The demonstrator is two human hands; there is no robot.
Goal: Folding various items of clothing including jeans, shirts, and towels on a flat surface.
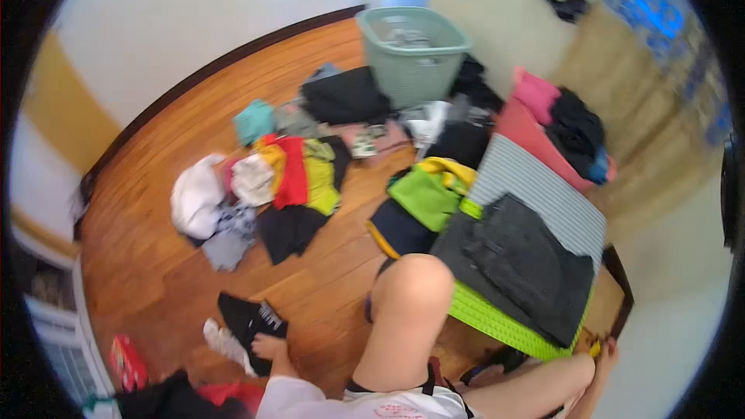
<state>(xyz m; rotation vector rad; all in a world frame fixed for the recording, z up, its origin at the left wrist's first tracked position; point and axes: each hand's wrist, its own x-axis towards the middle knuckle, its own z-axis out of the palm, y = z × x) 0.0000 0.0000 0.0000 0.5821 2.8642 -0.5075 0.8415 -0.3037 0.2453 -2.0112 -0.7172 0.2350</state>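
Note:
At the lower left, my left hand is closed on the edge of a small black garment with pale lettering, low over the wooden floor. A crumpled white cloth lies right beside it. My right hand rests by my right knee at the lower right, near a small yellow thing; its fingers are too blurred to read. Between my knees and the wall, folded dark grey trousers lie on a surface with a grey ribbed top and a green perforated edge.
Heaps of clothes, among them a red garment and a green one, spread over the floor. A pale green laundry basket stands at the back. A pink container holds dark clothes at the right. More clothes lie at the lower left.

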